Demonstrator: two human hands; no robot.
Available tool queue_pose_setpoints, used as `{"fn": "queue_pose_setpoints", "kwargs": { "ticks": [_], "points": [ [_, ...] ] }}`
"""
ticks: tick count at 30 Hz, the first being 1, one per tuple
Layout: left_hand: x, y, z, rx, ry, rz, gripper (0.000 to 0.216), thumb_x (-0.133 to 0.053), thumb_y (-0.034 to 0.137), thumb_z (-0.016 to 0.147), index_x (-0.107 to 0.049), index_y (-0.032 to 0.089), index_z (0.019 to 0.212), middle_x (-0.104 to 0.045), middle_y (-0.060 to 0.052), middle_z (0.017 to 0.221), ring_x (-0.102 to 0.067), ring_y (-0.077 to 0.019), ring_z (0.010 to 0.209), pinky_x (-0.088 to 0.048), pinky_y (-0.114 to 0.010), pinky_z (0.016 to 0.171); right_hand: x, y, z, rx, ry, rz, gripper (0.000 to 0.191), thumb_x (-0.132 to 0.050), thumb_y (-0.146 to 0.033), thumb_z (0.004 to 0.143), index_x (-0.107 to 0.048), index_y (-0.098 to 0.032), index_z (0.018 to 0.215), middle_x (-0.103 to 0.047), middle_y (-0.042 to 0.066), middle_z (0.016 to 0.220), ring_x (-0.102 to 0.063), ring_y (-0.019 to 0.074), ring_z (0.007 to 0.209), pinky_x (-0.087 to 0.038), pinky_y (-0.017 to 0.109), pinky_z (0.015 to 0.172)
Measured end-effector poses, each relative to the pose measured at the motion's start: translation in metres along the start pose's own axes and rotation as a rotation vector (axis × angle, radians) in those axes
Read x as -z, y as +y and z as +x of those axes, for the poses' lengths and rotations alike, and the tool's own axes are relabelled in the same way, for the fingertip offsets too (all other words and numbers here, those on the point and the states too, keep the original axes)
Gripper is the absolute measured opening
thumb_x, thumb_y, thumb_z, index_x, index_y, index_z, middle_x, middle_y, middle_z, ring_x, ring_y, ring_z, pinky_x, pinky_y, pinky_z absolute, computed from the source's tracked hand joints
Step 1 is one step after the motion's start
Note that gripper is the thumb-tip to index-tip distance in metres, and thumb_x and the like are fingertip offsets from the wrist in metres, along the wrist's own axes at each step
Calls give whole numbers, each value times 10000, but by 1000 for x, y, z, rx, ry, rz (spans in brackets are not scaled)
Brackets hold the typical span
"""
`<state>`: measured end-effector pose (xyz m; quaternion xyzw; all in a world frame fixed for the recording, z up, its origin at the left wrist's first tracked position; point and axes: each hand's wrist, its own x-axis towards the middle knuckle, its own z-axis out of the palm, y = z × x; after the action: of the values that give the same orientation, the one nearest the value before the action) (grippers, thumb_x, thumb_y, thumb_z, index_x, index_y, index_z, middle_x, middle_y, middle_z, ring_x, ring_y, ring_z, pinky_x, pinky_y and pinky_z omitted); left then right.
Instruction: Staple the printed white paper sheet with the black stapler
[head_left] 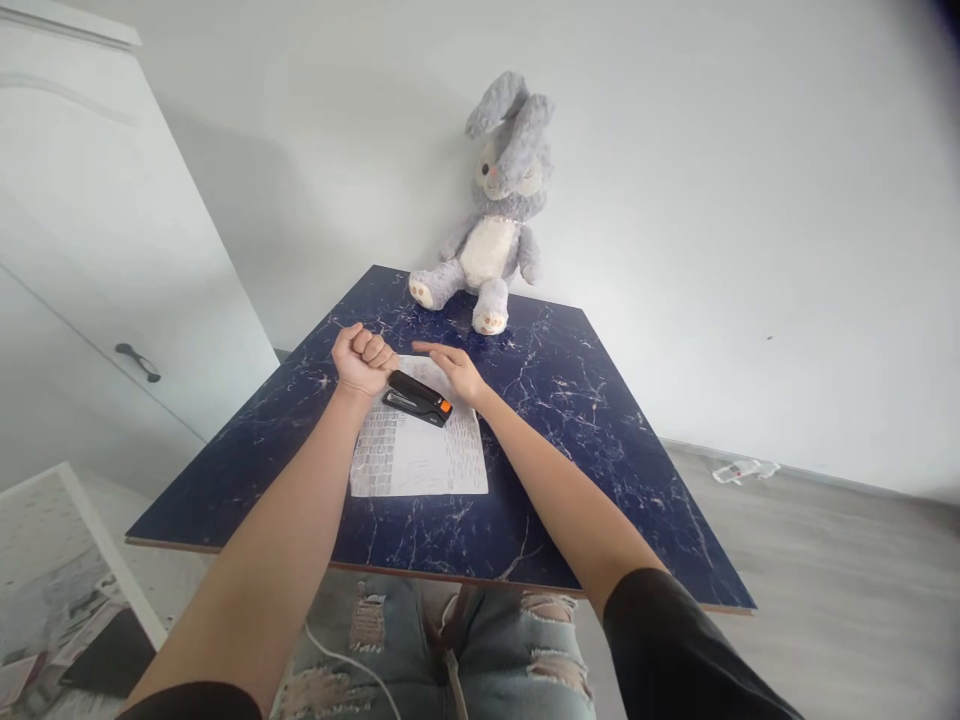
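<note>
My left hand (365,360) is curled into a fist at the left end of a black stapler (422,391) with an orange patch on its right end. The fist's edge is against or just beside the stapler's upper arm; contact is hard to make out. On the other side, my right hand (456,372) has its fingers stretched out over the far edge of the papers, with nothing seen in it. The stapler lies slanted on printed sheets of paper (420,465), its upper arm raised from the base. Part of the papers' far edge is hidden by my hands.
A grey plush rabbit (491,245) sits at the back of the dark blue marbled table (592,440), against the wall. A white cabinet (97,230) stands left. A white-framed surface (82,550) is at lower left. A white object (745,470) lies on the floor at right.
</note>
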<state>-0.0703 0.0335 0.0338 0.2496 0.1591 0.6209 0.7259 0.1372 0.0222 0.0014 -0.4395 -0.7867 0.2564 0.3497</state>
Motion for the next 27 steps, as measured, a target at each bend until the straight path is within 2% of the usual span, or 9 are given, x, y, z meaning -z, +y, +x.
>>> {"fn": "queue_pose_setpoints", "kwargs": {
  "ticks": [2, 4, 8, 11, 14, 16, 18, 23, 27],
  "points": [
    [-1, 1, 1, -24, -2, -16, 575, -437, 370, 1028, -112, 210, 582, -138, 66, 424, -202, -63, 307, -255, -230, 378, 3, 1, -14, -10, -114, 121, 581, -267, -505, 1106, -676, -240, 1421, -653, 40, 1480, -564, 246, 1421, -364, 443, 1256],
    [-2, 1, 2, -38, -10, -20, 560, -443, 348, 1025, -129, 209, 583, -162, 62, 429, -225, -68, 320, -271, -234, 387, 4, 3, -26, -40, -179, 116, 599, -305, -589, 1092, -692, -253, 1404, -689, 32, 1430, -604, 247, 1376, -369, 434, 1254],
    [-6, -14, 6, 14, -82, 0, 562, -496, 329, 1009, -165, 218, 569, -172, 64, 449, -232, -75, 338, -271, -248, 397, 20, 12, -52, -42, -160, 88, 661, -303, -676, 1077, -679, -256, 1421, -665, 33, 1463, -596, 243, 1386, -357, 429, 1266],
    [-15, -46, 4, 171, -150, 112, 536, -556, 307, 994, -275, 212, 548, -228, 68, 481, -256, -65, 363, -275, -236, 411, 50, 21, -84, -46, -145, 95, 683, -302, -710, 1067, -685, -264, 1415, -642, 29, 1493, -573, 249, 1412, -333, 435, 1285],
    [-27, -89, -7, 189, -163, 288, 431, -610, 340, 990, -508, 177, 604, -442, 25, 555, -455, -83, 462, -403, -223, 504, 82, 30, -122, -95, -119, 86, 667, -318, -711, 1065, -692, -277, 1406, -625, 22, 1513, -553, 255, 1434, -302, 447, 1304],
    [-34, -112, -17, 171, -202, 396, 323, -644, 388, 979, -670, 153, 760, -642, -46, 720, -639, -142, 662, -506, -251, 652, 97, 34, -141, -127, -80, 86, 649, -347, -702, 1063, -698, -270, 1396, -631, 33, 1506, -547, 264, 1438, -293, 455, 1307],
    [-36, -127, -25, 168, -250, 506, 295, -678, 424, 962, -746, 144, 903, -740, -102, 922, -708, -196, 883, -541, -289, 811, 108, 33, -151, -133, -62, 122, 634, -372, -689, 1064, -713, -252, 1371, -659, 56, 1469, -570, 273, 1408, -330, 456, 1283],
    [-33, -129, -27, 162, -272, 678, 332, -681, 475, 964, -789, 164, 1005, -766, -125, 1146, -691, -236, 1124, -499, -350, 1033, 124, 18, -153, -43, -189, 160, 581, -609, -649, 985, -699, -210, 1355, -727, 99, 1289, -683, 260, 1102, -540, 410, 990],
    [-33, -128, -25, 156, -249, 712, 298, -672, 433, 979, -790, 159, 968, -774, -123, 1118, -701, -227, 1112, -494, -355, 1053, 123, 5, -154, -5, -247, 55, 465, -672, -538, 979, -695, -198, 1296, -706, 72, 1065, -611, 196, 862, -523, 344, 777]
  ]
}}
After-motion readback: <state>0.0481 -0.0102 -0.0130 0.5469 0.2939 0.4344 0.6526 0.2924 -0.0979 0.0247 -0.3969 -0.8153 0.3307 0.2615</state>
